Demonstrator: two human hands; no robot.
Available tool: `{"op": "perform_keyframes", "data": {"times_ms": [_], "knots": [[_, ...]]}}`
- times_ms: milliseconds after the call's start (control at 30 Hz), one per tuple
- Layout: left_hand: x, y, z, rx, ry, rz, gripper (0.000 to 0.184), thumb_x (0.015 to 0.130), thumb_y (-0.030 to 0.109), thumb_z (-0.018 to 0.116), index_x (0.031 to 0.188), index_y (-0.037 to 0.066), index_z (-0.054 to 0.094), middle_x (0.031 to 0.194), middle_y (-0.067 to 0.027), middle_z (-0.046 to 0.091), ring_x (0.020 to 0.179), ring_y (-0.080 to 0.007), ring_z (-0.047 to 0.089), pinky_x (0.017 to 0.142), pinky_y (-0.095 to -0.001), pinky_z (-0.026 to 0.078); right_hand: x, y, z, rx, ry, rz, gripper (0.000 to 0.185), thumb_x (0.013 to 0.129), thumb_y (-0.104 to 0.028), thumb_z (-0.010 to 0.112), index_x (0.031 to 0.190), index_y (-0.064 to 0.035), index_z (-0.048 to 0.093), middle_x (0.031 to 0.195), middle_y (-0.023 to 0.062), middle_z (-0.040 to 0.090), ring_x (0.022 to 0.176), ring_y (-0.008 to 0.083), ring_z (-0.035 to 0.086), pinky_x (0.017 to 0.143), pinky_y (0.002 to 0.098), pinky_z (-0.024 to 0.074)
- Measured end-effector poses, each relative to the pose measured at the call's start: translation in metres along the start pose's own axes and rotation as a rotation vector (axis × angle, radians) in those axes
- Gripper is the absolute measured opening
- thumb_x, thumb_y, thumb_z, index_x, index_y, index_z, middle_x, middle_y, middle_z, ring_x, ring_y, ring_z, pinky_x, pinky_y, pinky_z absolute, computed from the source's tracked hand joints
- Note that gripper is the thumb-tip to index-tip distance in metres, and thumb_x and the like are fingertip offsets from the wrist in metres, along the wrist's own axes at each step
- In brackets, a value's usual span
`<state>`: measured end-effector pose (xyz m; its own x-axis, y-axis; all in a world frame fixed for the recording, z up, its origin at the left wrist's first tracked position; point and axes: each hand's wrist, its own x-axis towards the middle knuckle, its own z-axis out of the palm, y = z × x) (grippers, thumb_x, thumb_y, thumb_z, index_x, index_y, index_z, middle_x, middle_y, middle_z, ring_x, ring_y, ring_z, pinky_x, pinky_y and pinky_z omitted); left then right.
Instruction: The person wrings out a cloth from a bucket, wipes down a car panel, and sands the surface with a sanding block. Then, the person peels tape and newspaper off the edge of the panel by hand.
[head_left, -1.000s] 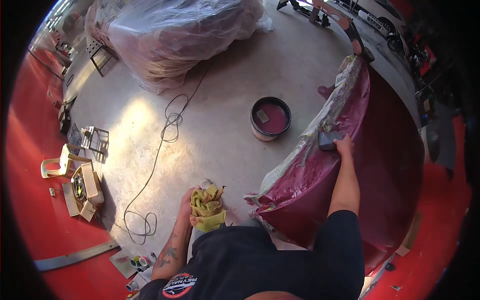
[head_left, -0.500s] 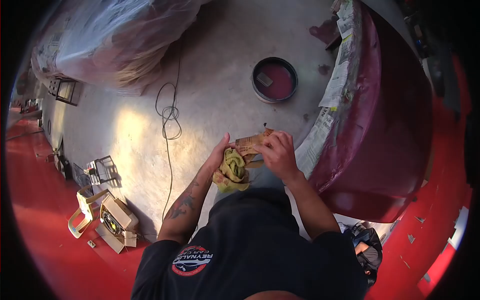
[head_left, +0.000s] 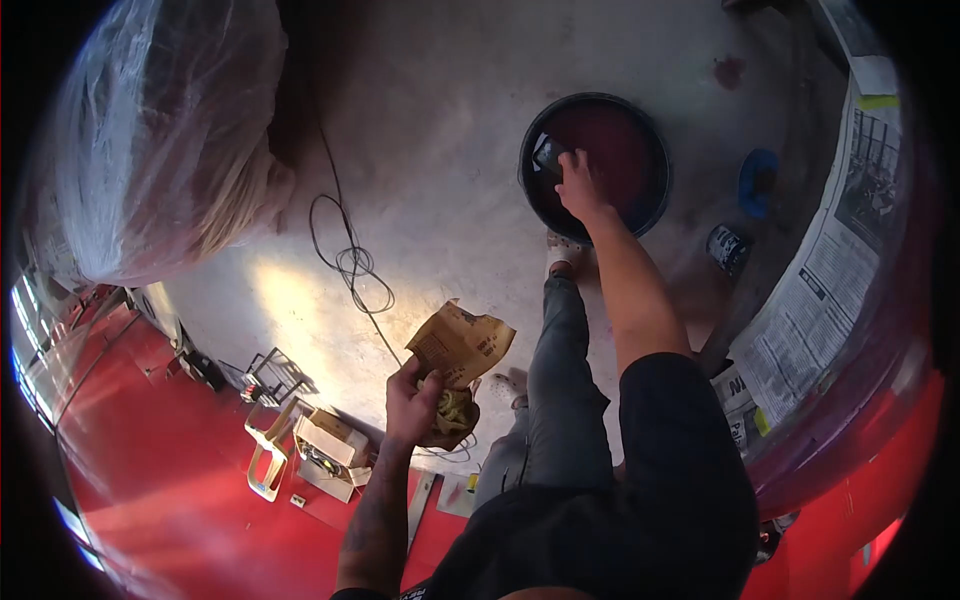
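Observation:
My left hand [head_left: 412, 402] is closed around a brown sheet of sandpaper [head_left: 468, 343] with printing on its back and a crumpled yellow-green cloth [head_left: 452, 412]. The sandpaper stands up from the fingers, curled at its edges. Stretched forward, my right hand [head_left: 580, 185] reaches into a round black tub [head_left: 664, 180] of dark reddish water. Its fingertips pinch the near end of a dark rectangular block [head_left: 547, 153] by the tub's left wall. The thumb's grip is partly hidden.
A panel masked with newspaper [head_left: 815, 300] curves along the right. A blue container [head_left: 758, 182] and a small can [head_left: 727, 248] stand near it. Black cable [head_left: 352, 262] lies looped on the floor. Plastic sheeting [head_left: 170, 130] drapes a large shape at left; a cardboard box [head_left: 330, 450] sits lower left.
My right hand has left the sandpaper and reached forward into the tub, onto the block. The left hand keeps the sandpaper and cloth, now lower. The view has moved closer to the tub.

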<state>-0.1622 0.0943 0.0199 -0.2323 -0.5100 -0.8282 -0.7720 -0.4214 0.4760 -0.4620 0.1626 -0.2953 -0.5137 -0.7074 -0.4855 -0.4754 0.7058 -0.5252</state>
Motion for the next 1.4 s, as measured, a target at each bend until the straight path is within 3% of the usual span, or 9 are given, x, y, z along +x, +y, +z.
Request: {"op": "perform_keyframes", "data": {"times_ms": [267,333,433,667,733,900,1200,1267,1400], "knots": [[0.095,0.054,0.032,0.217,-0.028,0.066,0.025,0.086,0.005,0.058,0.109,-0.004,0.061,0.097,-0.0093,0.066,0.086,-0.0153,0.060,0.078,-0.0319,0.050,0.048,0.051,0.078,-0.174,-0.232,0.168,0.068,0.080,-0.020,0.074,0.136,-0.0064,0.039,0.136,0.0247,0.046,0.123,0.0409,0.050,0.105,0.0481,0.0406],[0.115,0.064,0.042,0.255,-0.026,0.180,0.025,0.083,0.004,0.059,0.107,-0.003,0.060,0.091,-0.0096,0.063,0.080,-0.0199,0.059,0.076,-0.0334,0.048,0.031,0.051,0.062,0.392,-0.087,0.430,0.060,0.084,-0.021,0.069,0.133,-0.0031,0.039,0.132,0.0259,0.048,0.121,0.0412,0.052,0.103,0.0438,0.0409],[0.135,0.081,0.051,0.371,-0.022,0.359,0.028,0.082,0.007,0.060,0.107,-0.004,0.060,0.093,-0.0144,0.063,0.079,-0.0265,0.061,0.075,-0.0358,0.049,-0.014,0.024,0.005,0.710,-0.011,0.475,0.050,0.089,-0.021,0.063,0.128,-0.0018,0.039,0.126,0.0228,0.051,0.115,0.0375,0.056,0.099,0.0408,0.0420],[0.103,0.145,0.062,0.536,-0.110,0.386,0.039,0.078,0.015,0.063,0.114,-0.002,0.060,0.089,-0.0205,0.066,0.069,-0.0292,0.063,0.068,-0.0383,0.051,-0.133,-0.114,-0.124,1.143,0.155,0.068,0.050,0.098,-0.034,0.058,0.134,-0.0038,0.040,0.124,0.0155,0.052,0.115,0.0278,0.050,0.099,0.0388,0.0378],[0.078,0.168,0.060,0.425,-0.200,0.508,0.043,0.077,0.014,0.063,0.116,-0.002,0.059,0.088,-0.0211,0.066,0.067,-0.0285,0.063,0.067,-0.0381,0.051,-0.159,-0.142,-0.156,0.639,0.323,-0.018,0.048,0.095,-0.031,0.060,0.133,-0.0054,0.045,0.126,0.0158,0.052,0.117,0.0320,0.048,0.100,0.0429,0.0362],[0.026,0.178,0.028,0.445,-0.366,0.659,0.042,0.077,0.014,0.063,0.114,-0.004,0.059,0.082,-0.0194,0.064,0.060,-0.0204,0.058,0.060,-0.0335,0.048,-0.226,-0.203,-0.184,0.408,0.714,0.071,0.049,0.090,-0.027,0.065,0.132,-0.0074,0.049,0.127,0.0149,0.053,0.117,0.0338,0.047,0.100,0.0455,0.0347],[-0.056,0.136,-0.015,0.315,-0.871,0.941,0.040,0.079,0.008,0.061,0.116,-0.004,0.055,0.088,-0.0081,0.064,0.072,-0.0100,0.055,0.065,-0.0293,0.048,-0.354,-0.275,-0.161,0.881,1.031,0.171,0.049,0.089,-0.019,0.066,0.132,-0.0045,0.048,0.122,0.0157,0.054,0.116,0.0289,0.052,0.098,0.0374,0.0409],[-0.080,0.124,-0.021,0.405,-0.957,0.877,0.043,0.085,0.011,0.064,0.123,-0.004,0.053,0.106,-0.0071,0.063,0.086,-0.0088,0.056,0.074,-0.0271,0.048,-0.387,-0.280,-0.149,0.944,0.967,0.218,0.045,0.093,-0.013,0.063,0.135,-0.0059,0.046,0.128,0.0089,0.055,0.114,0.0175,0.054,0.099,0.0324,0.0416],[-0.131,0.081,-0.010,0.230,-1.123,0.821,0.045,0.092,0.015,0.065,0.131,-0.004,0.050,0.120,-0.0073,0.059,0.099,-0.0094,0.054,0.085,-0.0261,0.046,-0.452,-0.290,-0.133,1.394,1.036,0.134,0.043,0.095,-0.013,0.061,0.135,-0.0068,0.046,0.127,0.0074,0.056,0.111,0.0159,0.055,0.097,0.0319,0.0431]]}}
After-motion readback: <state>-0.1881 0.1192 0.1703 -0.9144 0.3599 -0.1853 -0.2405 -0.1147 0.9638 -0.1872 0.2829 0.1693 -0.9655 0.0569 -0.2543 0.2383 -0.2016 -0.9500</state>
